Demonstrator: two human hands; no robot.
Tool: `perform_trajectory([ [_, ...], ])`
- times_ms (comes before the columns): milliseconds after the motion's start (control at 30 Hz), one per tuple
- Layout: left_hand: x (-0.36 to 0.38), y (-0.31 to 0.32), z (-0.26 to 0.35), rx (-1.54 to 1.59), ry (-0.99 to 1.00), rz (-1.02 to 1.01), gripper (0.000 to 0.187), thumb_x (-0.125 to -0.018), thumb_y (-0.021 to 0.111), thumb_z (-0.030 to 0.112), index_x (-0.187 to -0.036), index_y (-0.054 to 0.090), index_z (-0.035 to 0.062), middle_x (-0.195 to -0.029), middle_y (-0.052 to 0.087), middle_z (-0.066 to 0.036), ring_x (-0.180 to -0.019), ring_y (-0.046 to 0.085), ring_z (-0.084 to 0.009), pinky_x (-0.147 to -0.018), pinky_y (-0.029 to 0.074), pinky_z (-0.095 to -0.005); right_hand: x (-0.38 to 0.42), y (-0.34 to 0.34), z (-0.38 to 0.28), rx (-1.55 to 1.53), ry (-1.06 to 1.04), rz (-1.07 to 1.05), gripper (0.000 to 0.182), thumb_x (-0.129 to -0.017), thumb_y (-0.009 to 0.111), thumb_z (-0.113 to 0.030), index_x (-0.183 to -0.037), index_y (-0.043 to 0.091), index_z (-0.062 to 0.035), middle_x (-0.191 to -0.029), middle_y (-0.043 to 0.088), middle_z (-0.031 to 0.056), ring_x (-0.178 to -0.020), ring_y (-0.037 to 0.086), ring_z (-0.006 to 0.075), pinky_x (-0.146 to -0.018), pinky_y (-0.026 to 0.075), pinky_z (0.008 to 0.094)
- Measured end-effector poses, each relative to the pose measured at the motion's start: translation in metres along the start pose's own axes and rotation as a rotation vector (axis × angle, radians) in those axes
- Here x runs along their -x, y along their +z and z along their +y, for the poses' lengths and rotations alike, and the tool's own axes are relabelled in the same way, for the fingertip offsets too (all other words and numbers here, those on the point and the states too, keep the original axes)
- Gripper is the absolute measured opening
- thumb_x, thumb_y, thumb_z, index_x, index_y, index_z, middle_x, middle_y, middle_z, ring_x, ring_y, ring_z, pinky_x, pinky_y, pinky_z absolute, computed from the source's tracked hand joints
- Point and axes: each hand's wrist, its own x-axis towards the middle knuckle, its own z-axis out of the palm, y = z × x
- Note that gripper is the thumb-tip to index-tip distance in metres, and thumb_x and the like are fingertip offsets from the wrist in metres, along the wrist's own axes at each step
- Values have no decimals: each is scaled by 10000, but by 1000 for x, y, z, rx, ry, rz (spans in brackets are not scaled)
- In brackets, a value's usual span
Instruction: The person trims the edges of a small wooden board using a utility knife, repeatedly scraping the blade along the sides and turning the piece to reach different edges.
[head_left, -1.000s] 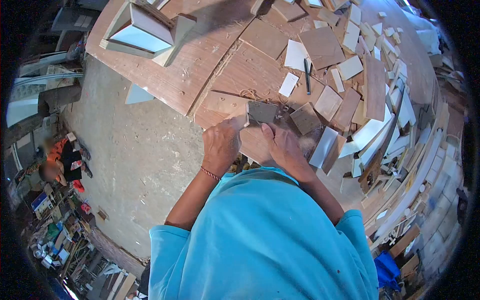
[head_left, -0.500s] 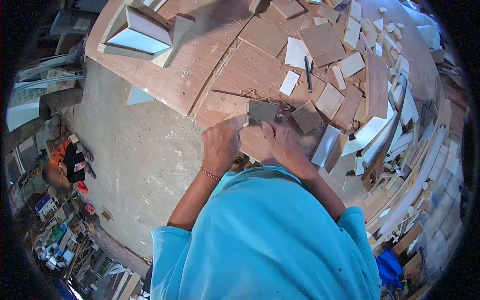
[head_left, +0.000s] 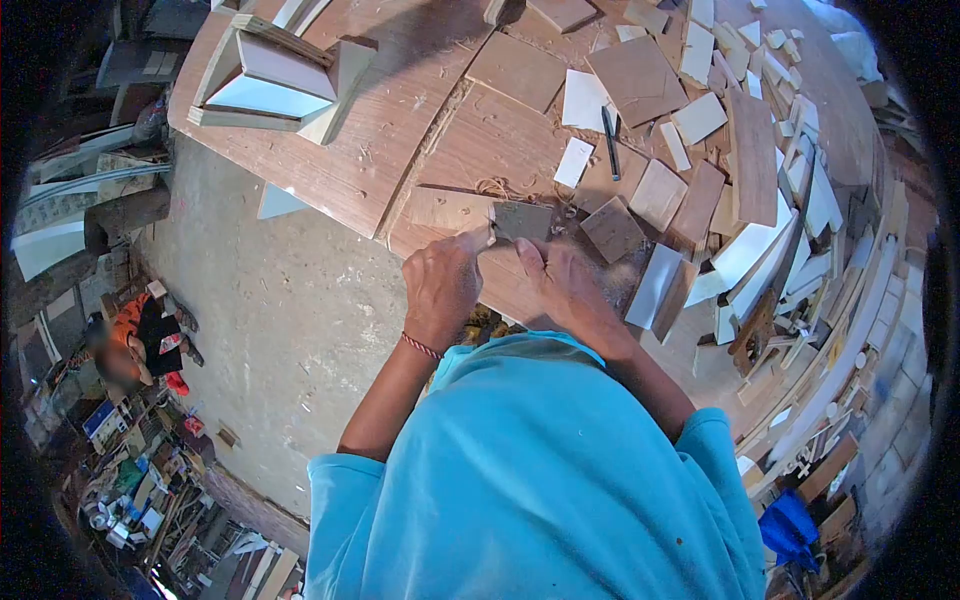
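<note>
My left hand, with a braided bracelet at the wrist, is closed on a small pale piece of wood at the front edge of the work table. Just beyond the fingertips lies a dark grey flat block, its near side close to both hands. My right hand is curled with the thumb laid forward, beside that block's near right corner. What its fingers grip is hidden. A light board lies behind my left hand, and a brown square of wood sits right of the block.
Many wood offcuts cover the table's right side, with a black marker among them. An angled wooden frame stands at the far left. Across the concrete floor, a person in orange sits among clutter.
The view has shifted slightly, so the table's items appear a little farther left. My hands keep nearly the same grip and place.
</note>
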Motion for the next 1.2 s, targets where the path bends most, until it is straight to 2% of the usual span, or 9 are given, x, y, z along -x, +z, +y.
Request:
perform_trajectory([
  [167,-4,1,-7,-17,-30,32,125,-680,578,72,-789,634,89,-643,583,-144,-603,577,-309,-532,450,-383,-7,12,4,167,-161,123,353,-866,392,-317,-913,576,-19,-670,533,247,-656,539,389,-600,414,444],
  [233,-5,2,-8,-23,-33,32,113,-679,579,72,-778,633,84,-646,583,-148,-603,576,-311,-532,450,-384,-13,8,-3,57,22,29,360,-879,375,-332,-862,575,-33,-653,569,222,-628,581,344,-600,435,467],
  [433,5,9,-2,-46,20,57,84,-673,589,76,-747,629,69,-647,585,-151,-591,574,-308,-527,450,-388,-21,17,18,84,127,37,418,-884,361,-361,-775,579,-22,-613,559,226,-627,568,378,-604,423,485],
  [533,-9,3,-12,-79,-3,42,89,-669,597,78,-749,633,71,-661,593,-144,-588,575,-300,-527,451,-385,-7,13,14,-1,164,-96,451,-887,333,-408,-813,556,-23,-750,562,231,-742,534,417,-643,407,482],
  [667,-5,4,-21,-72,51,38,57,-666,581,70,-721,590,60,-657,581,-126,-584,574,-289,-507,444,-380,3,23,11,40,370,-192,433,-880,372,-383,-852,508,28,-744,562,263,-747,554,416,-672,413,502],
  [767,3,10,-15,-70,135,34,54,-667,558,61,-716,547,41,-641,557,-120,-578,577,-275,-484,445,-373,3,21,29,-67,302,50,396,-884,369,-364,-883,491,13,-816,542,259,-807,519,415,-700,386,471],
  [900,14,13,-7,-171,135,-76,101,-685,529,57,-773,519,9,-697,549,-125,-625,590,-261,-501,467,-346,-4,17,34,1,108,65,369,-892,355,-337,-877,490,6,-829,537,259,-816,512,412,-696,378,476],
  [1100,16,14,-8,-66,95,-27,138,-663,542,25,-799,521,15,-720,560,-142,-615,571,-298,-510,453,-374,5,14,12,134,207,-72,331,-899,342,-311,-889,485,-13,-747,551,243,-732,529,422,-622,381,493],
  [1200,12,12,-9,-56,77,-39,117,-668,539,28,-783,518,18,-702,561,-142,-609,572,-299,-505,453,-378,10,8,10,78,93,-39,317,-891,366,-312,-893,481,-16,-734,555,234,-689,534,423,-592,386,492],
])
